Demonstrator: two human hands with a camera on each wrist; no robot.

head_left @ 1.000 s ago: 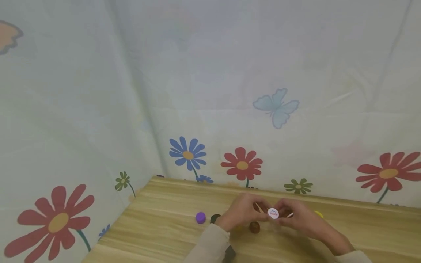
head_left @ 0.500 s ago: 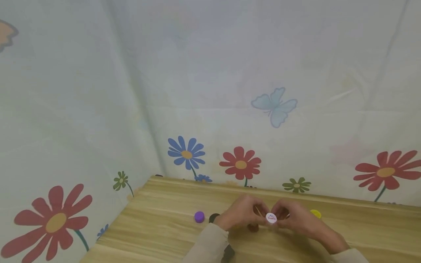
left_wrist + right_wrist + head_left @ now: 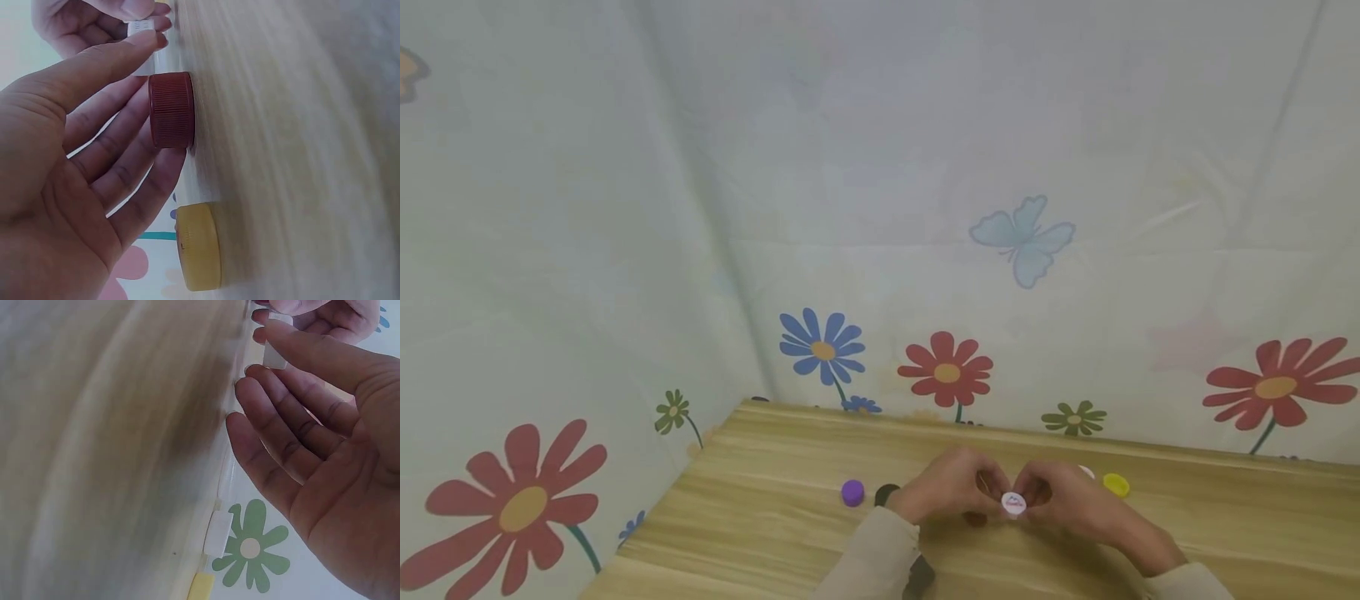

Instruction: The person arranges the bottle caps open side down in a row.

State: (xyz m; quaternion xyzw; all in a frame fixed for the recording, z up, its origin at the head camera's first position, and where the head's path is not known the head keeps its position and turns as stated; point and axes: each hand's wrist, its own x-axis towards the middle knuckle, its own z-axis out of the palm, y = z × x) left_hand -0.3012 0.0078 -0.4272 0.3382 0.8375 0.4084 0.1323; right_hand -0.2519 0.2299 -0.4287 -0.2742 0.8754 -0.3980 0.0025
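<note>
both hands on one printed white cap (image 3: pixel 1013 503), at a wooden table (image 3: pixel 760 517).
in the head view i watch the left hand (image 3: pixel 957 487) and right hand (image 3: pixel 1075 504) pinch it between them, both grips narrow; a purple cap (image 3: pixel 853 493) lies to the left, a yellow cap (image 3: pixel 1116 485) to the right. in my left wrist view, a ridged red cap (image 3: pixel 172 110) sits by the fingers, contact unclear, apart from an amber cap (image 3: pixel 199 247). in my right wrist view, the thumb presses the held cap; a second white cap (image 3: pixel 218 533) stands near the yellow one.
</note>
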